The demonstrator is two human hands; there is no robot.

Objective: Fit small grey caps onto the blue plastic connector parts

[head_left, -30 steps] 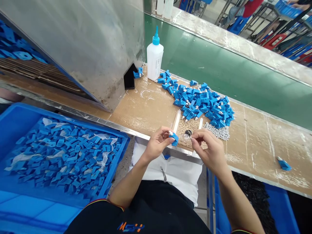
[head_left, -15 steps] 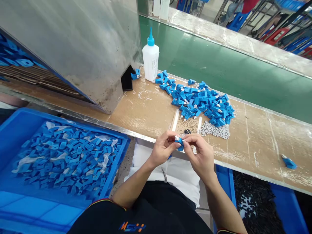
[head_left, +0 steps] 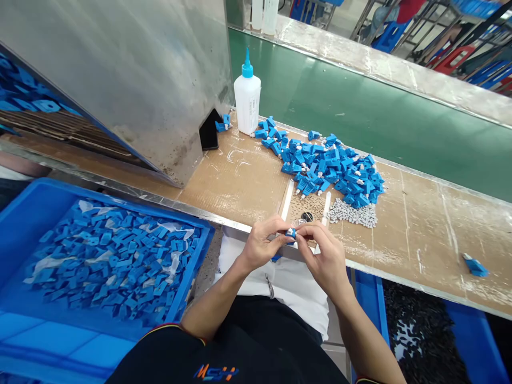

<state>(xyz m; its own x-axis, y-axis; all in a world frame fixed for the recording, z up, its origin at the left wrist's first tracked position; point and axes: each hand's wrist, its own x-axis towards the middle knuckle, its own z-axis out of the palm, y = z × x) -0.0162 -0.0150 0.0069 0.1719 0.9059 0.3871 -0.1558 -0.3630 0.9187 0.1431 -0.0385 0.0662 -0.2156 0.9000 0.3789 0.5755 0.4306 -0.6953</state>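
Fiddly stage at the moment: both hands up close at the bench edge, pinching one small blue plastic part (head_left: 290, 233) between them. Left hand (head_left: 264, 244) closed round it, thumb and fingers gripping from the near side. Right hand (head_left: 322, 253) pinching in from the other side, fingertips (head_left: 303, 230) hard up against the part. No release on either side. Seems like a small hand-assembly step, going by the white tip showing on the blue body, though no way to be sure from this angle. For any next move, a steady hold and a slow easing of the fingers, with most of the piece buried in the grip.

Just past the hands, a small clear piece (head_left: 299, 222) and a dark round thing (head_left: 306, 216), both on a perforated brown board (head_left: 304, 207). Farther out, a heap of blue parts (head_left: 330, 165) with grey pellets (head_left: 352, 214) right beside it, and a white glue bottle (head_left: 247, 96) beyond the left hand. Down left of that hand, a blue crate (head_left: 120, 204) of more blue parts.

Hard to make out: the inner end of the held part, hidden behind fingers, and what that clear piece really is, too small and glary to tell.
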